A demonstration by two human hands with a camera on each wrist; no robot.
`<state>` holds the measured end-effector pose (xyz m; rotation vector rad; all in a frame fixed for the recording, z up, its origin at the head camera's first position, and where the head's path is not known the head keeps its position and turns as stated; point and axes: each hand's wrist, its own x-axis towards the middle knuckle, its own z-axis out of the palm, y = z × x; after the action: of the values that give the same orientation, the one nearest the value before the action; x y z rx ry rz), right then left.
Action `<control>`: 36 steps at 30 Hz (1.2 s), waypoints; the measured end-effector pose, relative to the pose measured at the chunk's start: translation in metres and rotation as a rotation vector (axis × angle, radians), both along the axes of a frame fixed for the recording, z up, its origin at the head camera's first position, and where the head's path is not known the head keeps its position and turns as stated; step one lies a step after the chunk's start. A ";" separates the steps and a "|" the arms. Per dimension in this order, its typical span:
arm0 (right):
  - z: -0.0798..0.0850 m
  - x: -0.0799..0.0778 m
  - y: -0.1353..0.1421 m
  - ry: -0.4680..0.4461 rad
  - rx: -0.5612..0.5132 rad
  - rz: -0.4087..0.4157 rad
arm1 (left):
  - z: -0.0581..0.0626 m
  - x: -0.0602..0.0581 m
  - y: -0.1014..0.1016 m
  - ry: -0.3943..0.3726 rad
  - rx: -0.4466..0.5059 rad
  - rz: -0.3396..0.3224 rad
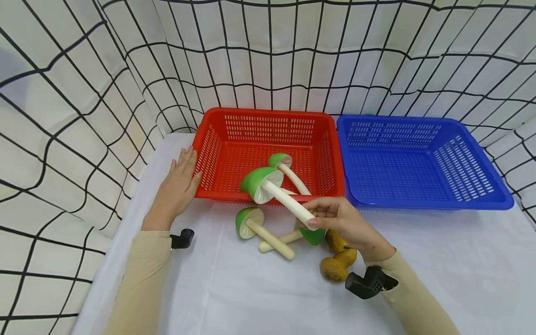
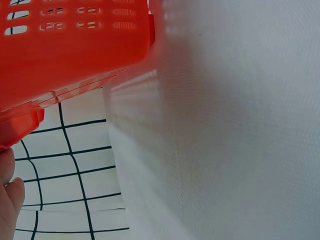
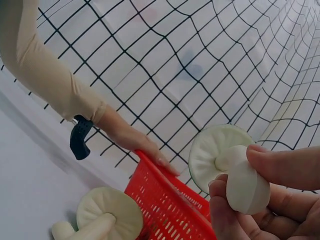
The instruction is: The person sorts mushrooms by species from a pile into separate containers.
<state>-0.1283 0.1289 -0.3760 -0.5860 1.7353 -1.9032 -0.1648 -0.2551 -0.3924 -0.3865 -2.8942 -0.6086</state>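
Note:
My right hand (image 1: pixel 341 216) pinches a toy mushroom (image 1: pixel 289 201) with a green cap by the end of its white stem. The mushroom hangs tilted over the front rim of the red basket (image 1: pixel 268 114), cap toward the left. Inside the basket lies another green-capped mushroom (image 1: pixel 295 177); a further green cap shows partly behind the held one. My left hand (image 1: pixel 177 184) rests against the basket's left rim with fingers straight. In the right wrist view, the held mushroom's stem end (image 3: pixel 247 192) sits between thumb and fingers.
On the white cloth before the basket lie a green-capped mushroom (image 1: pixel 272 238), another with its green cap (image 1: pixel 313 235) partly under my right hand, and yellow-brown mushrooms (image 1: pixel 335 269). A blue basket (image 1: pixel 427 203) stands at the right. Black netting (image 1: pixel 271 51) encloses the back and left.

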 end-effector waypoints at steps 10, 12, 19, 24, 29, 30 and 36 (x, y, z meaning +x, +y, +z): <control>0.014 -0.019 -0.001 0.022 0.090 -0.098 | 0.004 -0.003 -0.001 0.016 0.001 -0.013; 0.016 -0.023 -0.002 0.032 0.123 -0.117 | 0.004 -0.002 -0.001 0.009 0.002 -0.010; 0.025 -0.047 -0.009 0.020 0.152 -0.127 | 0.003 0.000 -0.002 0.006 0.003 -0.011; 0.033 -0.060 -0.017 0.008 0.191 -0.131 | 0.002 0.001 -0.002 0.003 0.005 -0.012; 0.040 -0.068 -0.024 0.012 0.225 -0.131 | 0.002 0.001 -0.002 0.013 0.003 -0.013; 0.040 -0.070 -0.025 0.017 0.229 -0.129 | 0.002 0.001 -0.002 0.013 0.003 -0.014; 0.040 -0.087 -0.033 -0.001 0.178 -0.116 | 0.003 0.001 -0.002 0.003 -0.009 -0.015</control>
<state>-0.2155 0.0957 -0.3362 -0.4263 1.9508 -1.7989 -0.1635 -0.2574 -0.3894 -0.4102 -2.8942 -0.5970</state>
